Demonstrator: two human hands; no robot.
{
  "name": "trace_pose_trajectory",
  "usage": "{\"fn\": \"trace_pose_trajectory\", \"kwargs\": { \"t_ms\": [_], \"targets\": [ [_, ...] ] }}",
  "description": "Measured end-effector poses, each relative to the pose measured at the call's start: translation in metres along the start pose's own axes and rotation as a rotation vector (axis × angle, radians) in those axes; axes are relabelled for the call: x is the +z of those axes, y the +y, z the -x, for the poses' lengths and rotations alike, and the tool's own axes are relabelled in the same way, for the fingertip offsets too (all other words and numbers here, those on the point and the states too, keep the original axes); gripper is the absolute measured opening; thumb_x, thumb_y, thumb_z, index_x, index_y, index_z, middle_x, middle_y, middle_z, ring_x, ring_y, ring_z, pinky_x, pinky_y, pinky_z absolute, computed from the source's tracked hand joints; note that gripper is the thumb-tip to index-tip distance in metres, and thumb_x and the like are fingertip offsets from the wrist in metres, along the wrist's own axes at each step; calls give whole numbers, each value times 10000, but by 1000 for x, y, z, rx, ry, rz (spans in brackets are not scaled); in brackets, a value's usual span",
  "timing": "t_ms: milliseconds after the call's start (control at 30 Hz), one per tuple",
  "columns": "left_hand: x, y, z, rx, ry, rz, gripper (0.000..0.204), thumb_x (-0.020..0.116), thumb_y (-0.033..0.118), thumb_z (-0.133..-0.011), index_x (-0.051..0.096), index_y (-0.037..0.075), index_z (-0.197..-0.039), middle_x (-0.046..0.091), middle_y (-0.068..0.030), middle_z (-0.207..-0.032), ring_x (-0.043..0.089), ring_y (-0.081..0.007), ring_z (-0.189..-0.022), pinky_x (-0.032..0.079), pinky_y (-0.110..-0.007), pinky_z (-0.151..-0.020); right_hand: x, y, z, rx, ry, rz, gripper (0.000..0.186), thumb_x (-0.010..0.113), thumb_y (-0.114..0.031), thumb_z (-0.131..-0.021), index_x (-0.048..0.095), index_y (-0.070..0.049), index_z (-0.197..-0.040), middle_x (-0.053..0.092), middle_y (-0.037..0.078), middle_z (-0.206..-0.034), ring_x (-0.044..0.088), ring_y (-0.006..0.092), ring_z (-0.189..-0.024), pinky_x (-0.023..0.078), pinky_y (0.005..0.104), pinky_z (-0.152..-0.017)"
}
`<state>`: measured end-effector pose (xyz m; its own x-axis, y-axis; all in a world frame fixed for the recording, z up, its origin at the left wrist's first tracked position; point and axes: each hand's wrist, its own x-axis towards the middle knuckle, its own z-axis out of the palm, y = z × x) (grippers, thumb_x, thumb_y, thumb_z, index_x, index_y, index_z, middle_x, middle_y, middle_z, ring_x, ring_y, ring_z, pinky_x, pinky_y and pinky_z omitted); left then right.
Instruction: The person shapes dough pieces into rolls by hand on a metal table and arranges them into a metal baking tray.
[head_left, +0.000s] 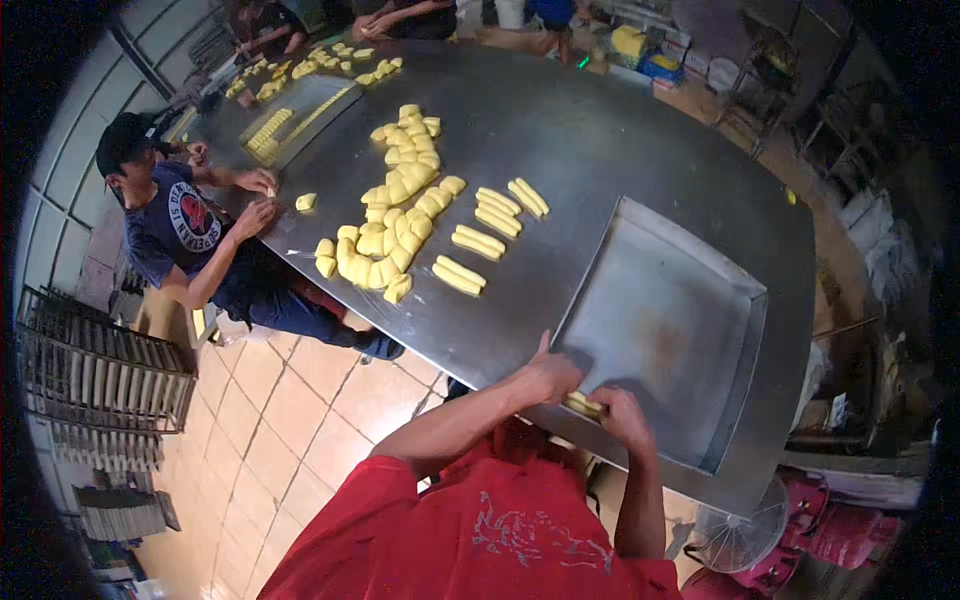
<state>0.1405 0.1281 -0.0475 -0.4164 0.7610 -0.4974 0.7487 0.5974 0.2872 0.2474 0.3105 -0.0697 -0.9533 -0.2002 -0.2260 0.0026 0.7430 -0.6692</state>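
Observation:
A yellow dough roll [583, 403] lies at the near left corner of a large, shallow metal tray [690, 300], between my two hands. My left hand [553, 375] is bent over its left end, thumb sticking up and the other fingers mostly hidden. Around the right end, the fingers of my right hand [625, 415] are curled. Left of the tray, several dough rolls [478, 242] rest in side-by-side groups on the steel table [540, 310]. Beyond them is a long heap of cut dough pieces [400, 185].
At the table's left edge a co-worker [190, 215] in a cap handles a small dough piece. Farther back stands another tray [300, 120] with rows of dough, near more pieces and other people. Stacked trays [105, 370] are at left; a fan [740, 530] and red chairs are at lower right.

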Motion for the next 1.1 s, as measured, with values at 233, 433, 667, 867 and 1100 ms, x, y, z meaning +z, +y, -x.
{"fn": "trace_pose_trajectory", "kwargs": {
  "t_ms": [233,433,667,867,1100],
  "targets": [
    [-16,-21,4,145,15,-37,263,608,124,-801,678,133,-1054,660,-86,-1112,564,-283,-1169,148,-746,-1048,-24,-62,-41,83,269,30,280,636,-62,-777,642,14,-1046,670,178,-962,650,328,-847,511,385,-776],
    [9,-48,27,296,473,98,301,591,101,-785,646,97,-1080,622,-101,-1165,522,-296,-1197,200,-700,-1060,-28,-156,-116,12,538,-212,179,630,-63,-821,662,-18,-992,654,166,-921,645,307,-814,514,376,-756],
    [-34,-149,149,131,658,714,210,538,92,-872,645,15,-1035,662,-184,-1001,631,-343,-962,440,-459,-937,75,-144,-229,8,506,18,345,671,-99,-776,620,-18,-1108,608,172,-1023,618,321,-891,508,386,-785],
    [-17,-223,202,-384,850,949,263,557,165,-944,612,3,-1143,665,-177,-1061,645,-289,-991,486,-372,-871,100,-179,-258,239,351,32,373,680,-97,-738,596,-4,-1089,566,244,-1125,548,390,-1069,454,435,-913],
    [-10,-237,161,-344,972,1190,437,573,244,-957,498,33,-1332,570,-160,-1257,554,-250,-1149,450,-355,-948,56,-201,-252,-58,388,-206,221,655,-94,-787,666,27,-972,697,143,-880,677,306,-812,531,346,-744]
  ]
}}
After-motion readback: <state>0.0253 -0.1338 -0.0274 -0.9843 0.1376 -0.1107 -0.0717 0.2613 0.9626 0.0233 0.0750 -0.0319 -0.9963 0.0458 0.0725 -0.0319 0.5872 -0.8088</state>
